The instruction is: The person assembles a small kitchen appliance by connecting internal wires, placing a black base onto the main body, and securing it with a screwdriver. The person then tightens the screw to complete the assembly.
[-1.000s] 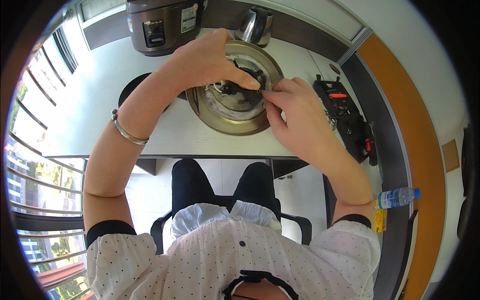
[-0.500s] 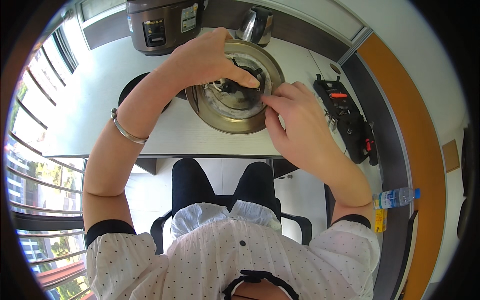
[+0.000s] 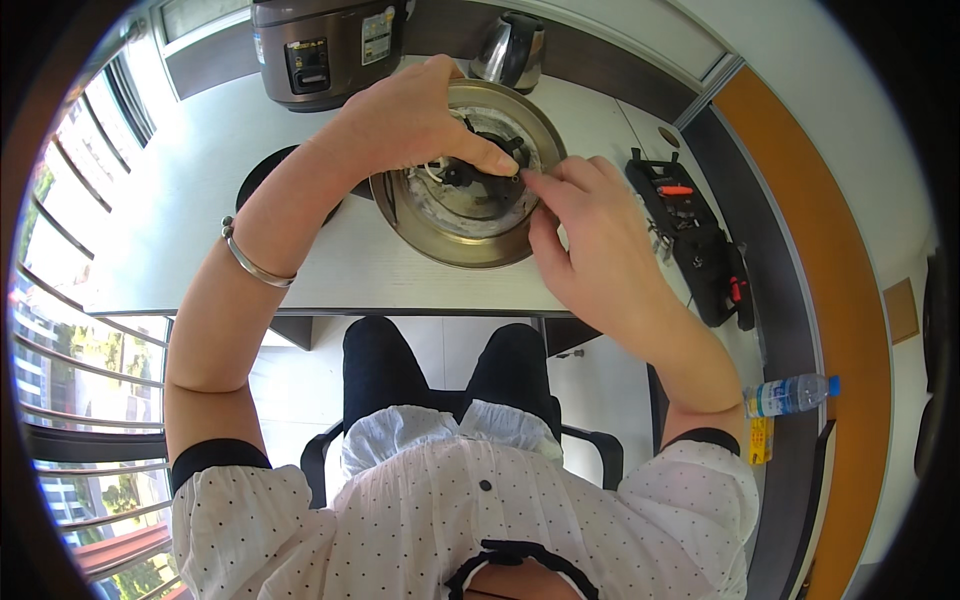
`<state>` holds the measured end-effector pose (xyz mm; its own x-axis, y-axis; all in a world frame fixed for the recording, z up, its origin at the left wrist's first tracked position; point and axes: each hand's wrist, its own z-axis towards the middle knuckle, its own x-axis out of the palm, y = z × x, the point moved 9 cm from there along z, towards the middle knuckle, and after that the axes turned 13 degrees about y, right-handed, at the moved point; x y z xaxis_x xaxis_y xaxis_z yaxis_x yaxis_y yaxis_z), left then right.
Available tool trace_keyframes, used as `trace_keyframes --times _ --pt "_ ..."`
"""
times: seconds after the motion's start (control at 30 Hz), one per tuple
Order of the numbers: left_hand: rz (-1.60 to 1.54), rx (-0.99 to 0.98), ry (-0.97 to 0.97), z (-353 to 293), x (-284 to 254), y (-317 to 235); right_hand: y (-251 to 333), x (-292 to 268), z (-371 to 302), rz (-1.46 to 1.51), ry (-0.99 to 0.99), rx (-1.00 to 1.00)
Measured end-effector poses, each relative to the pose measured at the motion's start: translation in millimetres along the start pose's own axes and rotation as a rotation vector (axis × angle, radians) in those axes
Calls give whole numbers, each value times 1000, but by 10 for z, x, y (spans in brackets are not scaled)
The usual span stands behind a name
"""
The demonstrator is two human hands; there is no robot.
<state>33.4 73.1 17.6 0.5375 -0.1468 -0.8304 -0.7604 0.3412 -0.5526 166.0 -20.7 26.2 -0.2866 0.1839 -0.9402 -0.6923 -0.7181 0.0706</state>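
White table [image 3: 420, 285]: steel kettle [image 3: 508, 52] stands at far side.
Metal dish [image 3: 460, 250]: on table, nearer than kettle.
Left hand [image 3: 410, 115]: grasps dish's far left rim, thumb on black part [image 3: 490, 192].
Right hand [image 3: 595, 225]: fingertips beside black part; whether pinching something, cannot tell.

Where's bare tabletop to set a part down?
Bare table: left of the black disc; a strip between the dish and the front edge. Crowded: the back, by cooker and kettle; the right, by tool case; dish, left hand and right hand at it.
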Motion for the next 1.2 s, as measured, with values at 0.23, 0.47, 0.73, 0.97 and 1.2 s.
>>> trace_keyframes --times 0.23,0.47,0.73,0.97,1.2 --pt "17 83 -62 14 -13 -1 -14 63 -2 -27 -3 -16" --pt "20 76 -62 36 -1 15 17 -9 -17 -7 -11 8" --pt "0 29 -14 8 20 5 4 85 -32 -33 12 18" --pt "0 20 -21 1 11 -3 16 15 -41 -6 -9 20" --pt "10 74 -69 10 -8 26 -8 89 -2 -41 19 42"
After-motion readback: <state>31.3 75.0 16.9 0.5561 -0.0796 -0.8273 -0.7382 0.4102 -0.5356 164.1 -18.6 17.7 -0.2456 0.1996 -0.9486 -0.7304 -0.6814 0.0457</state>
